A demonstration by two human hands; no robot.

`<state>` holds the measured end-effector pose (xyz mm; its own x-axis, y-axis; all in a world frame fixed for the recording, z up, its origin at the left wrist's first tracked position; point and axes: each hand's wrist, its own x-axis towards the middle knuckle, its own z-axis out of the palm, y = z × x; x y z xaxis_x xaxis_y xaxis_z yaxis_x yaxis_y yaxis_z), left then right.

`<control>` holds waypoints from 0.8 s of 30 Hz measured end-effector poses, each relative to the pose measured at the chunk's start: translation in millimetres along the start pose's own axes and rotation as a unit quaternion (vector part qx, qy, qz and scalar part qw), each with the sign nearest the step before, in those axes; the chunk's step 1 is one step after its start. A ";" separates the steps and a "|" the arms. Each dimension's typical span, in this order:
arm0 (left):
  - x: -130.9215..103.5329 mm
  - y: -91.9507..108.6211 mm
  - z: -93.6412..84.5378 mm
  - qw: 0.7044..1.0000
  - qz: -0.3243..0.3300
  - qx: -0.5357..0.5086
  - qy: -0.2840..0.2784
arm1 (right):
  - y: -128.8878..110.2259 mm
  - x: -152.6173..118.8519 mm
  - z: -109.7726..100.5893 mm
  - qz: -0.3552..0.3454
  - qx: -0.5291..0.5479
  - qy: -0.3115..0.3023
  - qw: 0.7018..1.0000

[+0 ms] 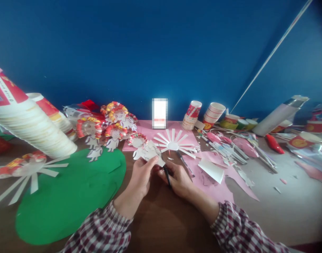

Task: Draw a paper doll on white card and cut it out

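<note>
My left hand [143, 175] pinches a white paper cutout [149, 151] with drawn outlines, its thumb on top near the right edge. In my right hand [179, 179] is a pair of scissors [166, 174] with dark handles, and the blades point away from me along the paper's right edge. Whether the blades touch the paper I cannot tell. Just beyond my hands lies a paper cup cut into spread white strips [172, 144]. A cut cup with rolled red and yellow strips [138, 140] is behind the cutout.
Left are a green paper oval [71, 196], leaning stacked paper cups [42, 126] and several curled-cup figures [113, 137]. Right are pink paper [210, 175], upright cup stacks [212, 114], pens [231, 149] and a red tube [275, 144]. A blurred bright screen [159, 113] stands behind.
</note>
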<state>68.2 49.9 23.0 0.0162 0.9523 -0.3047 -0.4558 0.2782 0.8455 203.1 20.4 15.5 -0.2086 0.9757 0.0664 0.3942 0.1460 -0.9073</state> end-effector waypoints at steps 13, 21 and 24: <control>1.9 8.4 -3.3 0.998 -0.017 0.040 -0.050 | 6.6 -0.8 -2.3 0.009 0.032 -0.035 0.999; 2.3 7.2 -3.3 0.998 -0.018 0.037 -0.044 | 5.4 -0.8 -2.9 -0.001 0.022 -0.024 0.999; 2.9 6.4 -4.5 0.998 -0.017 0.036 -0.043 | 5.7 -1.0 -2.5 -0.002 0.024 -0.024 0.999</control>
<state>61.3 53.9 25.5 0.1080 0.9485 -0.2976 -0.3893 0.3158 0.8653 207.8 20.6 11.3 -0.2531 0.9661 0.0511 0.3511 0.1410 -0.9257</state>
